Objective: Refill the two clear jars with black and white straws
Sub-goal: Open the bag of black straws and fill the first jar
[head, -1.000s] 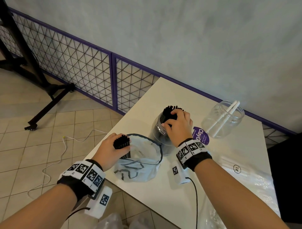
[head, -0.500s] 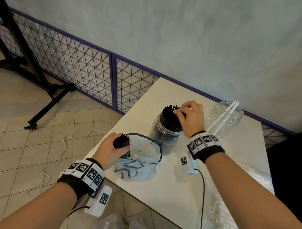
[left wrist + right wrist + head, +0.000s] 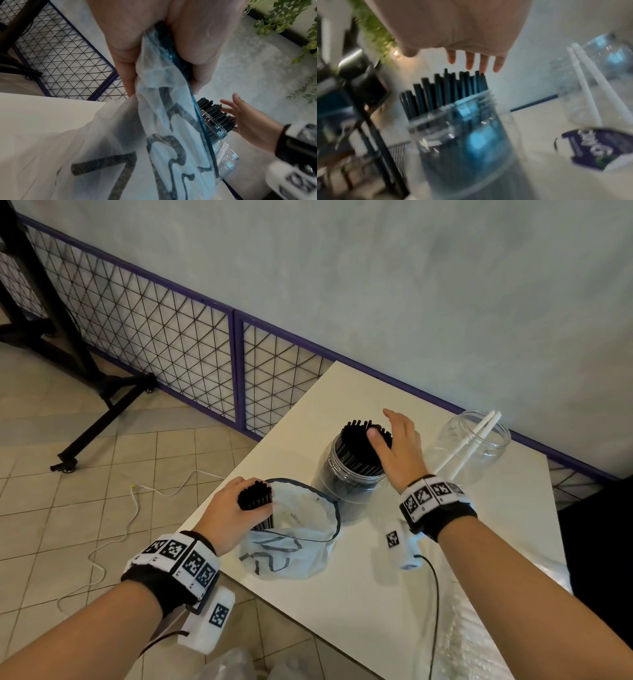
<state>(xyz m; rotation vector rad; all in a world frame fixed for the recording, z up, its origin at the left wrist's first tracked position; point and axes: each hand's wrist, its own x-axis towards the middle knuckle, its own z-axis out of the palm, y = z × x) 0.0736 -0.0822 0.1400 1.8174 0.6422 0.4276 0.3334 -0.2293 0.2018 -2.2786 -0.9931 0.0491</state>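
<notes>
A clear jar (image 3: pixel 346 477) packed with black straws (image 3: pixel 356 446) stands mid-table, also seen as the jar (image 3: pixel 464 135) in the right wrist view. My right hand (image 3: pixel 399 446) hovers flat at the straw tops with fingers straight, its fingers (image 3: pixel 471 60) just above the straws (image 3: pixel 447 92). My left hand (image 3: pixel 236 508) grips a bundle of black straws (image 3: pixel 256 498) standing in a translucent plastic bag (image 3: pixel 294 535). The bag (image 3: pixel 171 135) fills the left wrist view. A second clear jar (image 3: pixel 474 446) at the right holds two white straws (image 3: pixel 469 440).
The white table (image 3: pixel 359 594) has its left corner near my left wrist. A round purple label (image 3: pixel 597 148) lies by the jars. Crinkled clear plastic wrap (image 3: pixel 479 645) covers the table's near right. A wire-mesh fence (image 3: pixel 164 337) and grey wall stand behind.
My right hand lifted off the black straws in the jar, shifted right and opened flat. The left hand kept still on its bundle in the bag.
</notes>
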